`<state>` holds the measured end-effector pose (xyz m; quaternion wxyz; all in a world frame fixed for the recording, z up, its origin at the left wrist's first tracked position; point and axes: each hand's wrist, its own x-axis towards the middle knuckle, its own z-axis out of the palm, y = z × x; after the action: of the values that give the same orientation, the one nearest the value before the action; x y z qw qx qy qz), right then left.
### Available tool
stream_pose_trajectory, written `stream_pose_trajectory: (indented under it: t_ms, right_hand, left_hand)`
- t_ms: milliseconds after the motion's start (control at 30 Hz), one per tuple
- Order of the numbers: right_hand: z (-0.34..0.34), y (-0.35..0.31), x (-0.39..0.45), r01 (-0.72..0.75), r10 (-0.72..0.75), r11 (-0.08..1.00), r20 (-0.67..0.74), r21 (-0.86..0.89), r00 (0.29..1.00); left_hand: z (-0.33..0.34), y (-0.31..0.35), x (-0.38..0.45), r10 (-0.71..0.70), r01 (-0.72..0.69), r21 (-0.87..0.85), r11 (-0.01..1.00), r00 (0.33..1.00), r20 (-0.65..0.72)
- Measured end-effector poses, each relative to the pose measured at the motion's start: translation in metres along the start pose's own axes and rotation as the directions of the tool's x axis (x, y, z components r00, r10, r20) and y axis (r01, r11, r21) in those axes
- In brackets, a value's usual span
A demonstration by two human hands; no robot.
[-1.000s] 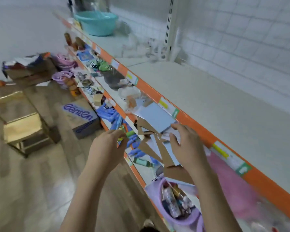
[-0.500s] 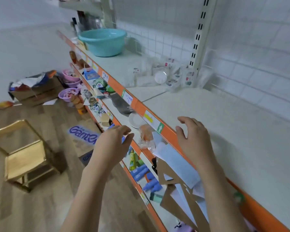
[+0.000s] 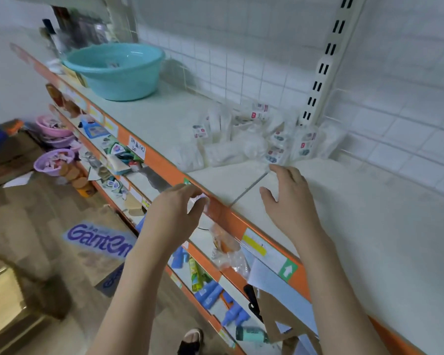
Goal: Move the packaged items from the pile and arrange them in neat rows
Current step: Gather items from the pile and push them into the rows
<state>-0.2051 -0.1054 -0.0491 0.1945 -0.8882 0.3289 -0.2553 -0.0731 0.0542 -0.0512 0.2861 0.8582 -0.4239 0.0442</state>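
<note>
- Now, the pile of packaged items (image 3: 254, 138) is seen heaped at the back of the top shelf (image 3: 369, 239), against the tiled wall beside the slotted upright (image 3: 326, 65); no neat row can be made out yet, so the job is judged barely begun.
- The right hand (image 3: 290, 201) is held over the shelf just in front of the pile, fingers loosely spread, nothing gripped.
- The left hand (image 3: 174, 216) is poised at the shelf's orange front edge (image 3: 223, 213), fingers curled; whether anything is pinched cannot be told.
- A teal basin (image 3: 116, 70) is set well to the left along the same shelf.
- Plenty of bare shelf is left to the right of the pile and toward the front edge; rows could likely be laid there, with care needed near that edge.
</note>
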Motion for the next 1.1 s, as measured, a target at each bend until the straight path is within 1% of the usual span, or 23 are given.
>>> stream_pose_trajectory:
  t_ms: [133, 267, 333, 500, 600, 700, 767, 833, 900, 933, 1000, 1100]
  right_hand:
    - [0.023, -0.027, 0.057, -0.059, 0.056, 0.997, -0.05, -0.049, 0.997]
    - [0.046, -0.036, 0.089, -0.21, 0.212, 0.967, -0.003, -0.141, 0.977]
    - [0.055, -0.036, 0.093, -0.253, 0.252, 0.955, -0.024, -0.155, 0.967]
    - [0.054, -0.035, 0.083, -0.307, 0.296, 0.951, -0.182, -0.036, 0.938]
    - [0.046, -0.035, 0.067, -0.325, 0.316, 0.946, -0.274, 0.011, 0.908]
    - [0.04, -0.036, 0.049, -0.347, 0.343, 0.937, -0.331, 0.049, 0.879]
    - [0.04, -0.037, 0.04, -0.331, 0.331, 0.942, -0.348, 0.063, 0.877]
    - [0.04, -0.037, 0.035, -0.323, 0.327, 0.944, -0.354, 0.071, 0.876]
    - [0.041, -0.037, 0.033, -0.325, 0.328, 0.943, -0.358, 0.07, 0.874]
    - [0.041, -0.037, 0.032, -0.323, 0.325, 0.944, -0.36, 0.068, 0.874]
    - [0.041, -0.036, 0.032, -0.31, 0.311, 0.949, -0.364, 0.063, 0.878]
    - [0.039, -0.035, 0.033, -0.303, 0.305, 0.951, -0.365, 0.064, 0.88]
  left_hand:
    - [-0.014, -0.036, 0.043, 0.056, -0.056, -0.017, 0.998, 0.998, -0.016]
    - [-0.017, -0.061, 0.073, 0.11, -0.11, -0.048, 0.993, 0.994, 0.005]
    - [-0.014, -0.069, 0.086, 0.158, -0.156, -0.06, 0.986, 0.987, 0.022]
    - [0.001, -0.071, 0.116, 0.257, -0.25, -0.14, 0.958, 0.966, 0.033]
    - [0.014, -0.063, 0.136, 0.311, -0.304, -0.157, 0.94, 0.95, 0.026]
    - [0.024, -0.048, 0.166, 0.344, -0.333, -0.175, 0.927, 0.938, 0.039]
    - [0.029, -0.039, 0.192, 0.356, -0.338, -0.165, 0.926, 0.93, 0.094]
    - [0.034, -0.034, 0.216, 0.35, -0.333, -0.108, 0.937, 0.91, 0.221]
    - [0.039, -0.032, 0.233, 0.301, -0.313, -0.026, 0.949, 0.882, 0.364]
    - [0.041, -0.032, 0.238, 0.277, -0.3, -0.004, 0.954, 0.875, 0.397]
    - [0.044, -0.033, 0.243, 0.256, -0.273, -0.01, 0.962, 0.889, 0.38]
    - [0.045, -0.036, 0.241, 0.284, -0.283, -0.043, 0.958, 0.919, 0.274]
